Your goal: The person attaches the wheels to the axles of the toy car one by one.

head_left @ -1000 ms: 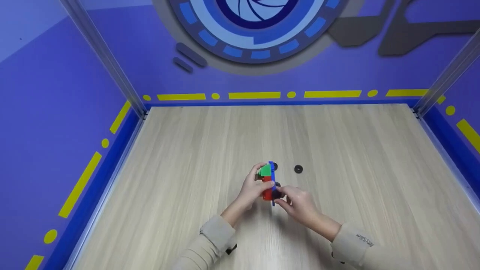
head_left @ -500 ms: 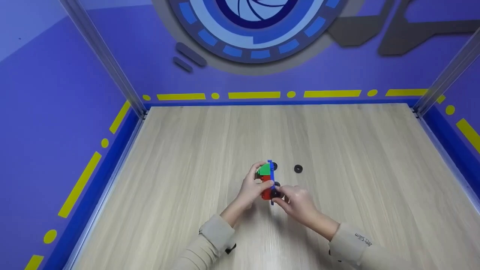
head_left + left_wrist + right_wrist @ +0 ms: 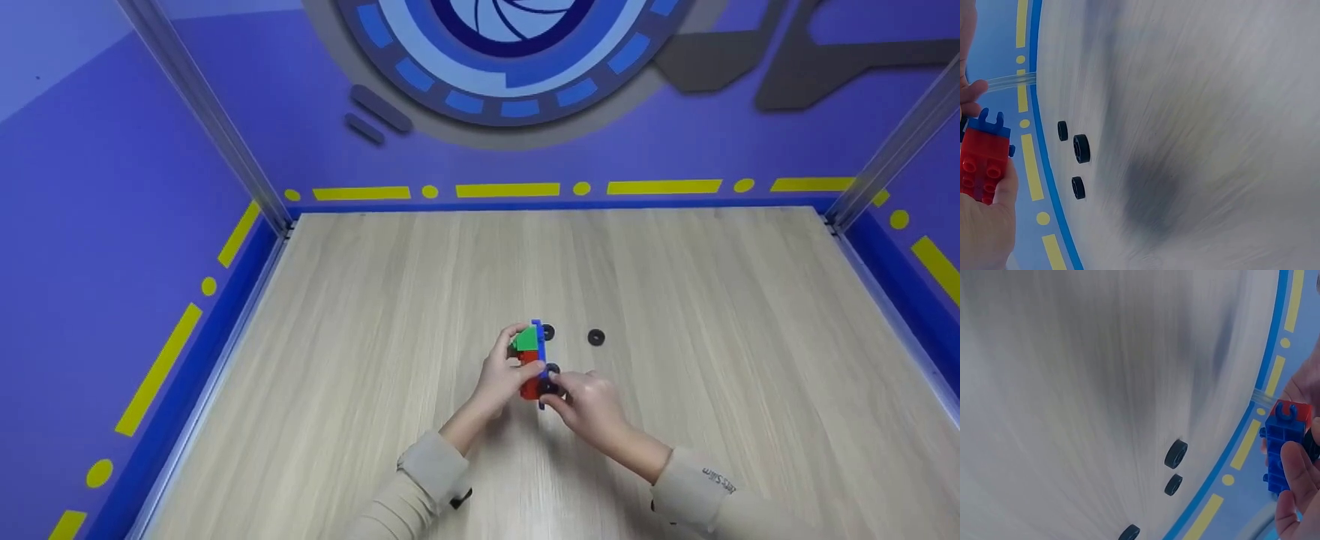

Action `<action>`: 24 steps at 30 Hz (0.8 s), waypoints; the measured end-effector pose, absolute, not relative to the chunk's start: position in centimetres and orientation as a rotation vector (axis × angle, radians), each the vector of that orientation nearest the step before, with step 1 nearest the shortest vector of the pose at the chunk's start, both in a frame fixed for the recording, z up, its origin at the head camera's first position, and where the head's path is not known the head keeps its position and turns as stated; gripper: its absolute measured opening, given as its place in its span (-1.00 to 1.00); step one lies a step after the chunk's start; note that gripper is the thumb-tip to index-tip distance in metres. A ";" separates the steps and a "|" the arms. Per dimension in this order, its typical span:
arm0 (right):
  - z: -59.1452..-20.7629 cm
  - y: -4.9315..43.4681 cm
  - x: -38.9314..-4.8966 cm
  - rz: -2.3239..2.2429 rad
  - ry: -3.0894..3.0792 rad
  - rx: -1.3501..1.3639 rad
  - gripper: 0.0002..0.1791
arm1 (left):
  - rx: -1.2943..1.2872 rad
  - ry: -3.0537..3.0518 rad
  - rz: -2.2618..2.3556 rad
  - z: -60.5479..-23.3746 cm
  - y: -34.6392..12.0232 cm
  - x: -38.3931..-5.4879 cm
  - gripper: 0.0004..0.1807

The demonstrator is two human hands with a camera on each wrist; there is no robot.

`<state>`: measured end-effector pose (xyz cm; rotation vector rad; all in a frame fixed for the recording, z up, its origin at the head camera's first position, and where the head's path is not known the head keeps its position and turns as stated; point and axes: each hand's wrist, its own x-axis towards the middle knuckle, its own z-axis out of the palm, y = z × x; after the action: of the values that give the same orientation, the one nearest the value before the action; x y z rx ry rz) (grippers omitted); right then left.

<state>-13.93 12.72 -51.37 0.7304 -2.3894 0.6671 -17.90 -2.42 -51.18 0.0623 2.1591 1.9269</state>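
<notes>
My left hand (image 3: pixel 499 381) grips a toy car made of building bricks, tipped on its side above the table. It has a blue chassis (image 3: pixel 1282 434), a red brick (image 3: pixel 985 149) with studs, and a green sloped brick (image 3: pixel 527 339). At the chassis underside, toward the near end, my right hand (image 3: pixel 598 405) pinches a black wheel (image 3: pixel 550 386) between thumb and fingers. Blue axle pegs stick out along the chassis side in the right wrist view. Fingers hide part of the held wheel, so whether it sits on a peg I cannot tell.
Loose black wheels lie on the wooden table (image 3: pixel 697 315): one wheel (image 3: pixel 596 337) right of the car, another wheel (image 3: pixel 548 332) partly behind it. The left wrist view shows a larger wheel (image 3: pixel 1081 148) between two smaller ones. Blue-purple walls (image 3: pixel 232 150) enclose the table.
Both hands and the car have shifted slightly left. My right hand keeps its pinch on the wheel, and the loose wheels have not moved.
</notes>
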 end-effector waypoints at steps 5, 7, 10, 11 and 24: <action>-51.0 12.6 -13.9 0.780 -2.463 0.696 -0.79 | 0.071 2.188 1.918 -51.1 -2.4 -18.0 -0.38; -50.9 12.5 -13.9 0.835 -2.482 0.688 -0.79 | 0.076 2.196 1.914 -51.1 -2.4 -18.0 -0.38; -50.8 12.5 -13.9 0.890 -2.509 0.667 -0.79 | 0.085 2.207 1.904 -51.1 -2.4 -18.0 -0.38; -50.8 12.4 -13.9 0.898 -2.517 0.659 -0.79 | 0.084 2.207 1.901 -51.1 -2.5 -18.0 -0.38; -50.9 12.1 -13.8 0.949 -2.578 0.586 -0.88 | 0.104 2.276 1.847 -50.9 -2.1 -18.0 -0.38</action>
<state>-13.76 12.12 -50.92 0.5863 -2.5779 0.9494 -18.04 -2.15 -50.95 0.1040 2.2763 1.8470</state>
